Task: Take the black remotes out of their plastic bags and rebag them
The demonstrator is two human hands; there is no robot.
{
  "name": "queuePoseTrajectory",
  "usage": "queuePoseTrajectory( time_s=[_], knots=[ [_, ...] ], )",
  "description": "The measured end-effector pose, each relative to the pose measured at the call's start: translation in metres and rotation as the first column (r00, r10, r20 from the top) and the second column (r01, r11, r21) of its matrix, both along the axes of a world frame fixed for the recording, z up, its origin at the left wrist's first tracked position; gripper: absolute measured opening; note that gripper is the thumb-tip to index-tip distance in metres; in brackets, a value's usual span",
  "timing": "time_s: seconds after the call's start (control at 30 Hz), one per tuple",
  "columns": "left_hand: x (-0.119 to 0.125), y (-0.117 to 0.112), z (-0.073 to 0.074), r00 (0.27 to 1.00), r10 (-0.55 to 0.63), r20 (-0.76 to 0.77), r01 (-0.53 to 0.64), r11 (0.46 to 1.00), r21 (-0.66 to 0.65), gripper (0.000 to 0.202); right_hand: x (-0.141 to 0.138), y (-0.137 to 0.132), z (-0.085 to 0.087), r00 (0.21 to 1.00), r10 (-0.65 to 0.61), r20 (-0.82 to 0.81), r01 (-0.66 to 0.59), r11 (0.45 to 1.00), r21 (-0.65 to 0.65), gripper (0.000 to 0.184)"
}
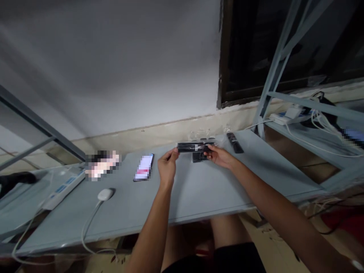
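Note:
Between both hands I hold a long black bar-shaped item in clear plastic wrap [189, 147], level above the table, with a small white label at its middle. My left hand [167, 167] pinches its left end between thumb and fingers. The right end is gripped by my right hand [220, 156]. Just below and behind it, other black items in clear plastic [196, 157] lie on the table, partly hidden by the held one. A black remote control [234, 143] rests to the right of my right hand.
On the grey-blue table [199, 201] lie a lit phone [144, 167], a white round charger with a cable [105, 194] and, at the left, a white power strip [65, 189]. Metal frames rise at both sides. Another power strip [286, 115] with tangled cables sits at right.

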State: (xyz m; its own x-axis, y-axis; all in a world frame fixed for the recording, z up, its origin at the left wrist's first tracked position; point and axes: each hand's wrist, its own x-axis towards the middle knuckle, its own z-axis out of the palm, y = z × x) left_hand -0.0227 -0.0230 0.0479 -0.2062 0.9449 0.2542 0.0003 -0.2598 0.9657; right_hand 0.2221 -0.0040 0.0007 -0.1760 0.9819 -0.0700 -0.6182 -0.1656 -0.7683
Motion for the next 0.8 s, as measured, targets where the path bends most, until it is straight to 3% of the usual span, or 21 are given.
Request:
queuePoseTrajectory(
  time_s=[0.1,0.23,0.43,0.6,0.7,0.8],
  knots=[
    [-0.006,-0.003,0.027,0.988,0.112,-0.108,-0.102,0.99,0.098,0.042,0.002,-0.002,0.0,0.998,0.062,-0.029,-0.061,0.998,0.03,0.03],
    [-0.001,-0.008,0.059,0.981,0.116,-0.158,-0.083,0.976,0.2,0.031,0.004,-0.008,0.002,0.987,0.162,-0.002,-0.162,0.986,0.036,0.035],
    [0.005,-0.013,0.086,0.989,0.063,-0.132,-0.031,0.973,0.229,0.028,0.009,-0.013,0.002,0.966,0.259,-0.007,-0.258,0.966,0.026,0.047],
    [-0.006,-0.009,0.091,0.994,0.073,-0.086,-0.051,0.972,0.228,0.022,0.014,-0.013,-0.002,0.948,0.317,0.03,-0.318,0.948,0.027,0.05],
    [-0.019,0.0,0.084,0.993,0.089,-0.073,-0.071,0.973,0.218,0.023,0.014,-0.013,-0.003,0.937,0.335,0.093,-0.337,0.941,0.008,0.052],
    [-0.035,0.006,0.07,0.964,0.228,-0.138,-0.189,0.95,0.249,0.024,0.011,-0.011,-0.005,0.932,0.311,0.187,-0.317,0.948,0.0,0.047]
  ],
)
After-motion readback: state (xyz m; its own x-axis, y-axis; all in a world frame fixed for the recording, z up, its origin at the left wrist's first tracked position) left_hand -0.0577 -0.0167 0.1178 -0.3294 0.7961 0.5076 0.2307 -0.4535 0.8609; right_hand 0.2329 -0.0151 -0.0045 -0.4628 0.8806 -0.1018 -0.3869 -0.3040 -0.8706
